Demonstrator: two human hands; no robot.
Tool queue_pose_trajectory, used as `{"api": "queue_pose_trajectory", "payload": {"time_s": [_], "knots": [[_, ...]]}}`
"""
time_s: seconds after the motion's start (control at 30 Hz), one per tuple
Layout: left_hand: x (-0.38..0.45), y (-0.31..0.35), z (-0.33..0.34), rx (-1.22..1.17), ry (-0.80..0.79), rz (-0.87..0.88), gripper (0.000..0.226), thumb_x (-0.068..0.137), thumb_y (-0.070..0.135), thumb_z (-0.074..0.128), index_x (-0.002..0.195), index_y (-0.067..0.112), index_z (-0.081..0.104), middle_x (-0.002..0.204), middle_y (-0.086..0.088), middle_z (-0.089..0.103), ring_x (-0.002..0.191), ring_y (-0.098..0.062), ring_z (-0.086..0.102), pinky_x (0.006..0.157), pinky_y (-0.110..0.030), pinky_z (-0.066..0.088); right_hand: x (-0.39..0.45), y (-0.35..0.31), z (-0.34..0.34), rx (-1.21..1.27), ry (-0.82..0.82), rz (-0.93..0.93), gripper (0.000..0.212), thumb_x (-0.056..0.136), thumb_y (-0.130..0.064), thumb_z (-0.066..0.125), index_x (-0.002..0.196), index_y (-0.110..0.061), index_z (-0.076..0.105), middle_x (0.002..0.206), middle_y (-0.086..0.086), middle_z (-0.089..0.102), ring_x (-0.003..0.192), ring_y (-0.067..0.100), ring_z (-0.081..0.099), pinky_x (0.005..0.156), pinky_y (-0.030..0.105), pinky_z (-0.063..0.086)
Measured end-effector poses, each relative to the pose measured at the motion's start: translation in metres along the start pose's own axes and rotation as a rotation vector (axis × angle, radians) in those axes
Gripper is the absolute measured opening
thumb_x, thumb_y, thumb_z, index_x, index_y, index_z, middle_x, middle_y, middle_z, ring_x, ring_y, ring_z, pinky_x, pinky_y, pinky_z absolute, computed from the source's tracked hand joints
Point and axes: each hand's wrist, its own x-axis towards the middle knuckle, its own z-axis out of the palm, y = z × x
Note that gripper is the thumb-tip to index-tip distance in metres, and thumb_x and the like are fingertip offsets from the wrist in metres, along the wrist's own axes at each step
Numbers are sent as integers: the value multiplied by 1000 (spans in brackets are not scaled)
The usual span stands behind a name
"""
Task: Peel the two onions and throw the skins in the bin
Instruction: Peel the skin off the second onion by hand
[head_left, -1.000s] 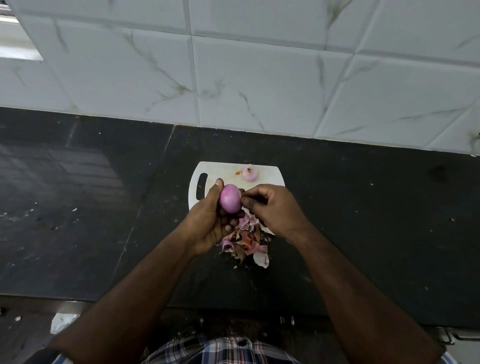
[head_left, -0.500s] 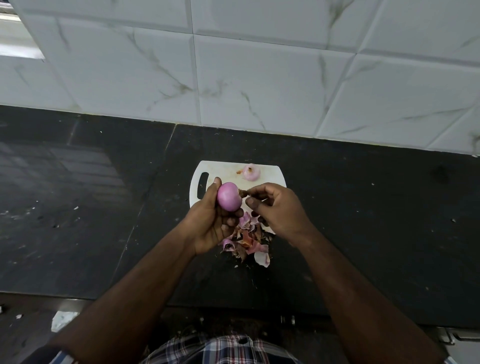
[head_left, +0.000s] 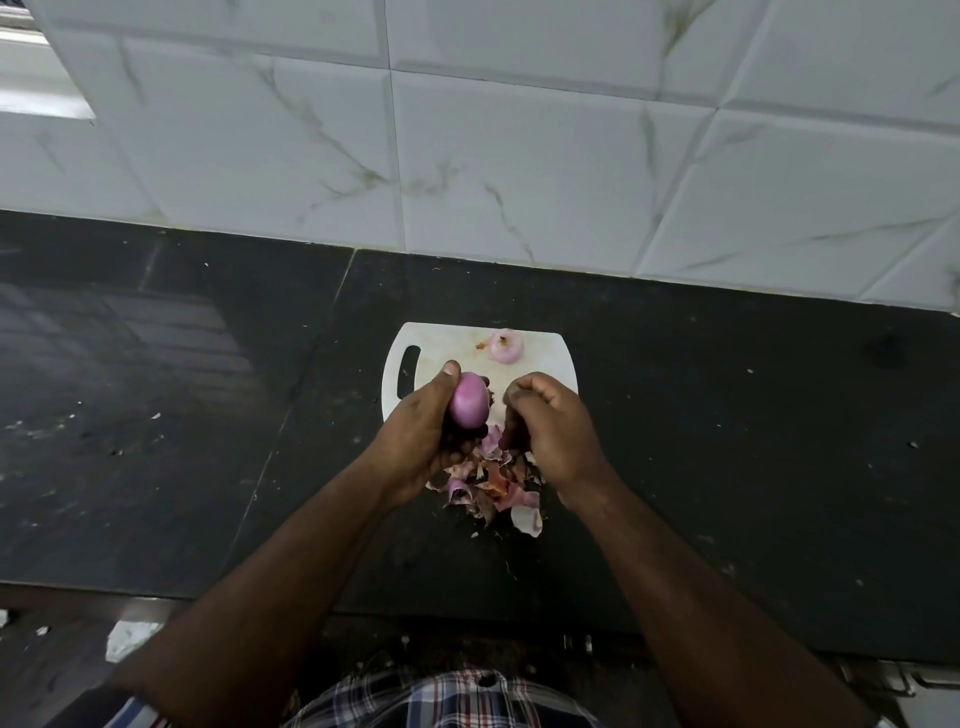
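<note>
My left hand (head_left: 415, 441) grips a smooth purple peeled onion (head_left: 469, 400) above the near part of a white cutting board (head_left: 441, 340). My right hand (head_left: 550, 431) hovers just right of it, fingers curled downward over a pile of pink and brown onion skins (head_left: 493, 483); whether it pinches a skin is hidden. A second, paler peeled onion (head_left: 505, 347) rests at the far edge of the board. No bin is in view.
The board lies on a black stone counter (head_left: 753, 441) speckled with small scraps. A white marbled tile wall (head_left: 519, 156) rises behind it. The counter's front edge (head_left: 156, 592) runs close to my checked shirt (head_left: 447, 696).
My right hand has drawn away from the onion and dropped toward the skin pile, fingers curling in. My left hand has tilted the onion slightly.
</note>
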Motion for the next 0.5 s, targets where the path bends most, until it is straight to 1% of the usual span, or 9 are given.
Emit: {"api": "queue_pose_trajectory", "payload": {"time_s": [0.03,0.1,0.17,0.2,0.23,0.3,0.37,0.43,0.5], "knots": [[0,0,-2,2,-8,-1,57,98,58,43,115,10,68,80,-12,65,56,-17,54,49,-23,48,1,-1,-2,81,17,19,25,95,-18,52,73,-12,61,64,4,59,60,21,56,56,32,43],[-1,-2,-3,13,-18,-13,56,98,59,43,114,12,68,78,-11,66,56,-17,53,50,-23,47,5,0,-6,52,12,16,26,99,-22,54,79,-10,66,71,5,67,65,20,63,58,31,46],[-1,-3,-2,24,-22,-22,57,99,60,41,109,10,67,76,-13,66,54,-17,52,49,-24,45,6,3,-7,-32,-31,10,12,97,-20,62,94,-15,73,87,-1,76,82,15,71,72,33,57],[-1,-4,0,22,-24,-24,58,99,59,41,109,8,66,75,-13,65,54,-18,52,49,-25,45,6,5,-5,-21,-48,24,10,94,-16,66,99,-16,75,92,-2,77,89,15,72,79,33,59],[-1,-4,2,17,-33,-25,60,99,60,40,110,6,65,76,-14,65,54,-18,52,48,-25,46,5,7,-3,7,-44,35,11,92,-11,68,100,-15,75,93,-1,77,91,16,73,83,34,60],[-1,-4,5,25,-55,-9,61,100,60,38,117,7,64,77,-15,64,54,-18,52,45,-24,45,4,8,2,25,38,29,9,90,-7,68,92,-12,75,87,4,76,84,19,72,79,38,61],[1,-6,6,68,-48,32,60,101,60,36,119,10,65,78,-15,64,55,-18,52,45,-25,42,5,11,6,-25,131,14,11,92,-8,64,84,-13,71,80,4,72,73,16,65,72,40,58],[3,-8,8,105,-43,85,59,100,60,37,119,12,66,84,-18,64,61,-22,54,53,-29,43,4,12,11,-83,148,51,17,95,-11,58,81,-16,66,77,1,68,70,14,60,67,38,54],[3,-9,9,94,-40,110,58,101,58,38,119,11,66,90,-19,66,70,-26,57,62,-33,46,5,14,15,-5,157,172,23,95,-13,52,76,-20,62,75,-1,64,72,17,57,66,37,50]]}}
